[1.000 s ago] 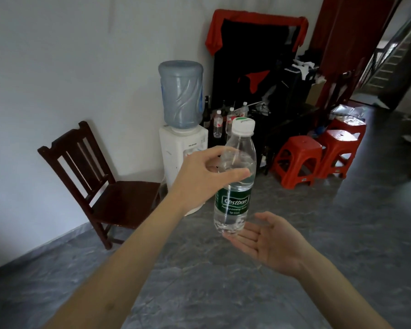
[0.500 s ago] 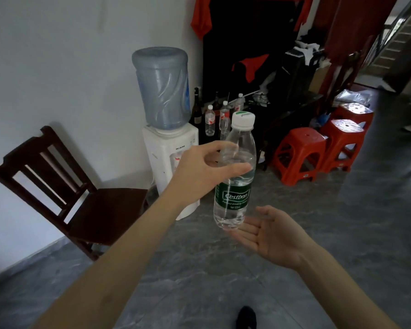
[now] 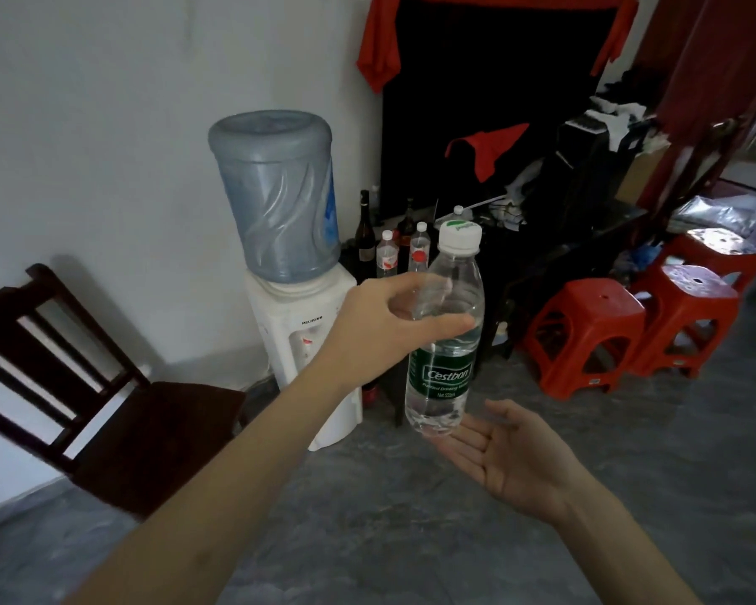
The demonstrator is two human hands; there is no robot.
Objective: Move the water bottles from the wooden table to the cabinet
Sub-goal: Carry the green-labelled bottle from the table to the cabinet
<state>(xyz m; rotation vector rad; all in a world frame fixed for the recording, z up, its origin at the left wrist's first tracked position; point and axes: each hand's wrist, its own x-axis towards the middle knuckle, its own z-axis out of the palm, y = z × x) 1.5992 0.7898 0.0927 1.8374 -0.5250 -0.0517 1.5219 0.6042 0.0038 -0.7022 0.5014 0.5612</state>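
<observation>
Closer now, the whole corner has swelled in the view since a second ago, so the person is walking the load in. Leftmost, the dark wooden chair [image 3: 105,412] has slid toward the frame edge. Next, the water dispenser [image 3: 300,342] with its blue jug [image 3: 278,194] looms larger. Just right of it, small bottles [image 3: 387,257] and dark glass ones stand on a low dark cabinet [image 3: 555,255], likely the drop-off.

Grip unchanged: the left hand [image 3: 380,325] wraps thumb and fingers around the shoulder of the Cestbon water bottle [image 3: 444,342], upright, in mid-air, above the grey floor [image 3: 411,517]. The right hand [image 3: 516,460] is spread flat, palm up, holding nothing, its fingertips just under the bottle's base; whether they touch I cannot tell. Far right, red plastic stools [image 3: 585,334] sit beside the cabinet.

Judging by this, the carry is nearly over and placement comes next.
</observation>
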